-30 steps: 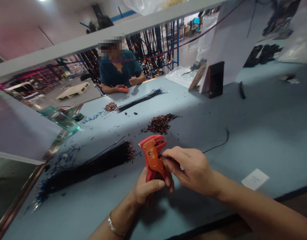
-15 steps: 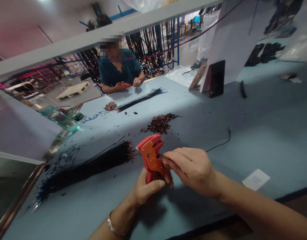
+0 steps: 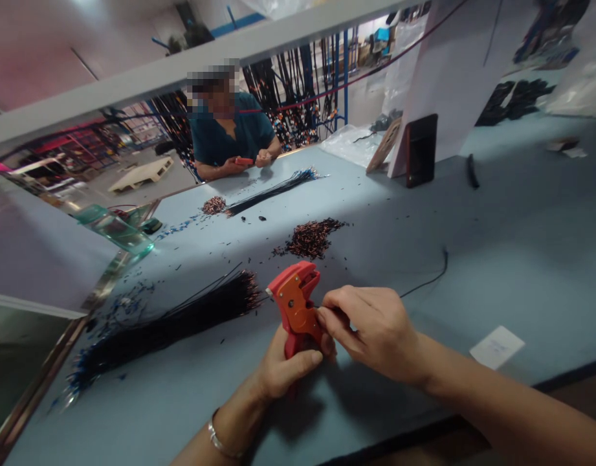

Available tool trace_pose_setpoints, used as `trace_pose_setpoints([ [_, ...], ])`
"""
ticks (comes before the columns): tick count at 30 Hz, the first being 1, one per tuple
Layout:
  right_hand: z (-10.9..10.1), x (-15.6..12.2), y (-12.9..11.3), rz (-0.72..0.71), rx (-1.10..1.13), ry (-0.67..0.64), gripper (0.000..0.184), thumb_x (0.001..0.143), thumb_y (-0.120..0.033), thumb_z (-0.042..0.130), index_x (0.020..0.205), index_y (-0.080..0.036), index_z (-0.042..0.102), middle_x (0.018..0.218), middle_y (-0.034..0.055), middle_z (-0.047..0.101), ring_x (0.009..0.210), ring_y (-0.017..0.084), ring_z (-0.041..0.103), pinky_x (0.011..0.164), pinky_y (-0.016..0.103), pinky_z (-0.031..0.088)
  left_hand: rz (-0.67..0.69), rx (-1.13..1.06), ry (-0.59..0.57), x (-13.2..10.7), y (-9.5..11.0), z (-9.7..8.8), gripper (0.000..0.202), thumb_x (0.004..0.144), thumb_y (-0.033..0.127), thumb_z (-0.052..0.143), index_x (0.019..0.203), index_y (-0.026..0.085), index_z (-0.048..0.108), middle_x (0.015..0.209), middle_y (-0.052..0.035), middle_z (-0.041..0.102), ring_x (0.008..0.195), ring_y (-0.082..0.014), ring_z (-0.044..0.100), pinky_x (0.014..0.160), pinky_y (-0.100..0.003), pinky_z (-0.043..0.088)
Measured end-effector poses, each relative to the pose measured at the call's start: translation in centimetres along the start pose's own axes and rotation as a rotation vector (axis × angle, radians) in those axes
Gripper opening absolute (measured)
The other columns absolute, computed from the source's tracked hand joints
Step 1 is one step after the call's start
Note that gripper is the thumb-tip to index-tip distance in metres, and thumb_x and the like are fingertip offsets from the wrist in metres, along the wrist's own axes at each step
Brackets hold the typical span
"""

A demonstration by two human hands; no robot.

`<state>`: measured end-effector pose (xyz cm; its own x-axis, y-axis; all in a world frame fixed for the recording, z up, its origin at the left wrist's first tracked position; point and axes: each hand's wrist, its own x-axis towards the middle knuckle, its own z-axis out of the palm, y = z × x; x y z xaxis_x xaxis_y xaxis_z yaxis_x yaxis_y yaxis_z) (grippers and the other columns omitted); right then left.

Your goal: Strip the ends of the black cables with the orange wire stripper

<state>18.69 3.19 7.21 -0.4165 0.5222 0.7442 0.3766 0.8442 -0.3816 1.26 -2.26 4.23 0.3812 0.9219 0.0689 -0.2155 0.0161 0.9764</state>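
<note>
My left hand (image 3: 288, 364) is wrapped round the handles of a red and orange wire stripper (image 3: 296, 304), held upright above the table. My right hand (image 3: 370, 323) is closed in a pinch on a thin black wire (image 3: 425, 283). The wire's far end curves up to the right of that hand; its near end runs toward the stripper's jaws, mostly hidden by my fingers. Left of the stripper lies a thick bundle of black wires (image 3: 181, 330), with copper ends on the right and blue ends on the left. Behind the stripper is a heap of copper and black offcuts (image 3: 311, 239).
Across the table (image 3: 521, 272) a co-worker (image 3: 232, 133) holds a red tool, beside a second wire bundle (image 3: 273, 192). A phone (image 3: 421, 151) leans on a white panel at the right. A white card (image 3: 496, 347) lies near the front edge, a glass bottle (image 3: 118, 230) at the left.
The stripper has shifted slightly to the right. My right hand's fingers have curled a little more near the jaws. Across the table, the co-worker's hands and red tool have moved slightly.
</note>
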Motion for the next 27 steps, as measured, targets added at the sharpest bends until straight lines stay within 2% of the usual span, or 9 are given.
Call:
trace_pose_setpoints([
  [13,-0.02,-0.04,-0.04,0.042,-0.008,0.018,0.016,0.090,-0.015,0.054,0.074,-0.016,0.058,0.059,-0.0028,0.058,0.049,0.009,0.049,0.055,0.025,0.037,-0.036,-0.063,0.010,-0.03,0.15,0.20,0.027,0.077,0.035,0.068,0.090,0.014,0.060,0.081,-0.0052,0.058,0.077,-0.0177,0.057,0.073,-0.030,0.045],
  [27,0.05,0.00,-0.02,0.083,0.026,-0.010,0.018,0.089,-0.016,0.052,0.071,-0.016,0.056,0.057,-0.0041,0.055,0.048,0.008,0.044,0.054,0.024,0.034,-0.012,-0.004,0.001,-0.23,-0.09,0.01,0.025,0.079,0.034,0.067,0.094,0.014,0.061,0.083,-0.0057,0.059,0.079,-0.0182,0.056,0.074,-0.030,0.046],
])
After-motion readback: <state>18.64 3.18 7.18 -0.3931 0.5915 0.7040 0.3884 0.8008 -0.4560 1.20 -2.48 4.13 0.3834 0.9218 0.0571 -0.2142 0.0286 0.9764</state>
